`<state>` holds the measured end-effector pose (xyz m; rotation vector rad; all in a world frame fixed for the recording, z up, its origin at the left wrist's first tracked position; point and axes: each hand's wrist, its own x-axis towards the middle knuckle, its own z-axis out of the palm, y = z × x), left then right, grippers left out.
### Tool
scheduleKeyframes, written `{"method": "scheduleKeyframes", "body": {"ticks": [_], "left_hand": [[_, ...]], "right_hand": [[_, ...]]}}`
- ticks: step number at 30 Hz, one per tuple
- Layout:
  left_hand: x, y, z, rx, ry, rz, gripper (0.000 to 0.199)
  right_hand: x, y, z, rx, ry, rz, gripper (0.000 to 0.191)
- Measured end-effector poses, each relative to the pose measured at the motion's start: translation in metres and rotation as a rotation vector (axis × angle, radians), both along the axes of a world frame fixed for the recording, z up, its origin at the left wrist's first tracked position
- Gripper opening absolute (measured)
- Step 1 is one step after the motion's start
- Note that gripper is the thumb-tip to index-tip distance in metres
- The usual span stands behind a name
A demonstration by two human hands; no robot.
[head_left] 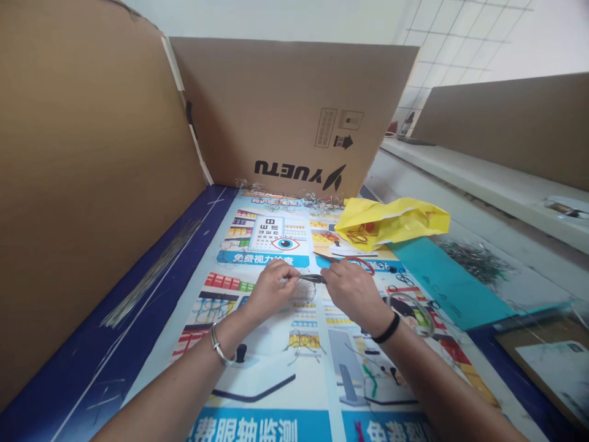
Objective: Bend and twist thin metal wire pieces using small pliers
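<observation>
Over the middle of the printed poster, both of my hands are close together. My right hand (352, 288), with a black band at the wrist, is closed around a pair of pliers; only their dark, narrow jaws (313, 278) show, pointing left. At the jaw tips, my left hand (275, 285) pinches a thin wire (307, 298), which seems to curve below the jaws. Its exact ends are too fine to make out. Just beyond my right hand lie scissors (363, 263) with a red handle, partly hidden by the hand.
A yellow plastic bag (396, 221) lies beyond my right hand, beside a teal sheet (451, 279). Straight wires (151, 270) lie on the blue tabletop at left. Tangled wire (476, 258) sits at right. Cardboard panels (285, 104) stand at the back and left. Wire scraps (306, 347) dot the poster.
</observation>
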<state>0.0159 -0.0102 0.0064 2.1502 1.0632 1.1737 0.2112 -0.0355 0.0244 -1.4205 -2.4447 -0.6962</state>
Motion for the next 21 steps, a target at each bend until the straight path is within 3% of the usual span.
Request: {"method": "scheduleKeyframes", "body": {"ticks": [21], "left_hand": [[-0.0010,0.0020,0.0057,-0.088,0.036,-0.036,0.012]], "right_hand": [[0.0023,0.0034,-0.0058,-0.081,0.070,0.001,0.013]]}}
